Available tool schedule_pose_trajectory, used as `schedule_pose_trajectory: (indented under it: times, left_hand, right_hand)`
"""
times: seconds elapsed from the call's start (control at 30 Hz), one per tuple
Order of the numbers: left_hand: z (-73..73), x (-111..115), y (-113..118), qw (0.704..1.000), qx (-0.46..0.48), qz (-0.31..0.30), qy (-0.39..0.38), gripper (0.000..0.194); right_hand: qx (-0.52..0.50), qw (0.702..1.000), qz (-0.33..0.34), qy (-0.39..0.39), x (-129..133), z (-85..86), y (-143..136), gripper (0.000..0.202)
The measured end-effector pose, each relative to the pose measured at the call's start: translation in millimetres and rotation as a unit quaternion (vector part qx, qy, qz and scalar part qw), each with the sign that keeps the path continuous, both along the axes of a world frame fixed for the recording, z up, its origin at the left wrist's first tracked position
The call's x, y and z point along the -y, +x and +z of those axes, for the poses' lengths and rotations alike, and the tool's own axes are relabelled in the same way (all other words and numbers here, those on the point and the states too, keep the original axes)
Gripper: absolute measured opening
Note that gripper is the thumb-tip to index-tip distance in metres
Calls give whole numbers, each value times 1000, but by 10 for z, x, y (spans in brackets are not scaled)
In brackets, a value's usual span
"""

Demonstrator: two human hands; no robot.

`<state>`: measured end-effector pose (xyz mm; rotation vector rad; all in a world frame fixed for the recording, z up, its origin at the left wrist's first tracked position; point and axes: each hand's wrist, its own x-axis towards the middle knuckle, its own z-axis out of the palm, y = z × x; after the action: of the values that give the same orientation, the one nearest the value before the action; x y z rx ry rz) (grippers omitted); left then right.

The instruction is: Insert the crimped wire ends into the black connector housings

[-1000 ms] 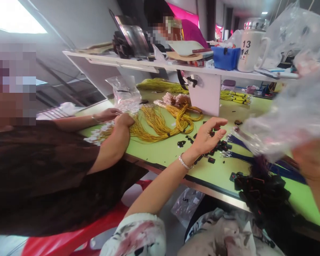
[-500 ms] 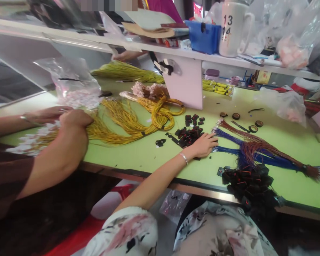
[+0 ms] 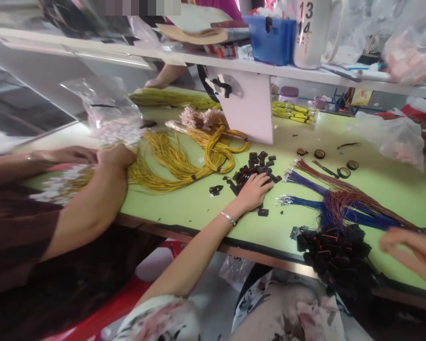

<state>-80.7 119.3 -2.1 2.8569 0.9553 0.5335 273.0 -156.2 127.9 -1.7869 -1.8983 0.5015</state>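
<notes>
My left hand [image 3: 254,190] lies palm down on a pile of small black plastic connector housings [image 3: 261,162], its fingers stretched out over them. What is under the palm is hidden. At the right edge my right hand [image 3: 412,251] is smeared by motion, so its grip does not show. It is near the blue wires [image 3: 364,214] and brown wires [image 3: 344,187], which have metal terminals at their ends. Between my hands, at the table's front edge, sits a heap of black housings [image 3: 335,253] joined to the wires.
To the left a co-worker's hands [image 3: 115,156] handle yellow wires [image 3: 170,177] with white connectors, beside a clear bag [image 3: 110,118]. Tape rolls [image 3: 319,154] and a dark blade-like tool [image 3: 325,169] lie behind the brown wires. A shelf [image 3: 230,68] holds a blue box [image 3: 271,42] and mug [image 3: 308,38].
My left hand has moved left, from the blue wires' terminal ends onto the black housings. My right hand has come into view at the right. The camera view has shifted slightly.
</notes>
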Motion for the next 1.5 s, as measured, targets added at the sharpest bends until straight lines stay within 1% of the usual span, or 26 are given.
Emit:
schedule_pose_trajectory:
  times: [0.07, 0.1, 0.17, 0.2, 0.27, 0.3, 0.33, 0.37, 0.43, 0.53, 0.6, 0.67, 0.7, 0.73, 0.77, 0.8, 0.87, 0.93, 0.97, 1.03, 1.07, 1.13, 1.2, 1.33, 1.4, 1.5]
  left_hand:
    - [80, 100, -16, 1000, 29, 11, -1, 36]
    - [130, 175, -26, 999, 45, 17, -3, 35]
    - [226, 360, -51, 997, 66, 31, -21, 32]
    - [260, 462, -65, 996, 66, 41, -34, 30]
    - [282, 653, -93, 995, 40, 63, -59, 27]
    - [268, 732, -105, 995, 22, 75, -68, 27]
    - [239, 795, -115, 993, 3, 87, -75, 26]
    - [200, 840, -123, 992, -11, 98, -82, 25]
    - [112, 884, -130, 989, -18, 112, -93, 22]
    - [21, 881, -120, 988, 22, 116, -102, 19]
    - [13, 875, -102, 984, 75, 116, -114, 17]
    - [42, 878, -71, 967, 155, 134, -150, 15]
    - [64, 879, -48, 951, 204, 146, -183, 16]
    - [90, 877, -19, 927, 255, 157, -227, 18]
    - [115, 870, 18, 896, 307, 163, -277, 21]
    - [140, 857, 62, 860, 356, 162, -329, 24]
    - [183, 821, 171, 778, 438, 150, -426, 28]
    - [213, 779, 299, 699, 491, 143, -501, 29]
    - [223, 760, 364, 665, 509, 141, -529, 32]
    - [236, 731, 486, 607, 540, 136, -567, 38]
    - [238, 720, 540, 584, 551, 131, -581, 41]
    - [236, 704, 628, 547, 564, 119, -606, 39]
    - [231, 697, 691, 517, 564, 116, -633, 36]
    - [219, 714, 771, 460, 569, 119, -671, 46]
    - [198, 731, 803, 443, 576, 108, -678, 43]
    - [133, 743, 841, 432, 584, 87, -682, 30]
  right_hand:
    - [-12, 995, 94, -30, -659, 34, -243, 20]
    - [-11, 990, 136, -27, -975, 15, -391, 21]
    - [14, 979, 198, -45, -1510, -118, -680, 21]
    - [42, 976, 207, -55, -1715, -225, -797, 19]
    - [118, 972, 190, -70, -1995, -480, -936, 18]
    - [140, 968, 191, -86, -2077, -609, -955, 18]
    - [148, 964, 194, -102, -2130, -729, -946, 14]
    - [138, 964, 200, -110, -2158, -836, -915, 10]
    - [85, 968, 209, -108, -2168, -1004, -825, 10]
    - [6, 978, 188, -90, -2129, -1157, -714, 16]
    - [-26, 982, 167, -81, -2095, -1215, -685, 19]
    - [-50, 984, 157, -70, -2060, -1248, -682, 20]
    - [-62, 984, 156, -62, -2041, -1255, -686, 20]
    - [-74, 984, 155, -54, -2022, -1256, -692, 21]
    - [-86, 984, 150, -44, -2001, -1251, -700, 22]
    - [-98, 985, 141, -33, -1980, -1241, -711, 22]
    - [-121, 986, 115, -16, -1941, -1207, -738, 22]
    - [-149, 984, 96, -11, -1908, -1161, -775, 21]
    - [-166, 982, 92, -11, -1895, -1137, -796, 20]
    - [-200, 976, 87, -11, -1877, -1089, -840, 19]
    - [-215, 973, 84, -10, -1871, -1068, -859, 18]
    - [-237, 968, 79, -9, -1864, -1034, -890, 17]
    - [-249, 966, 74, -11, -1858, -1014, -906, 16]
    - [-242, 967, 79, -20, -1838, -1011, -922, 13]
    - [-228, 970, 81, -17, -1829, -1018, -931, 11]
    - [-192, 979, 72, -1, -1823, -1023, -948, 11]
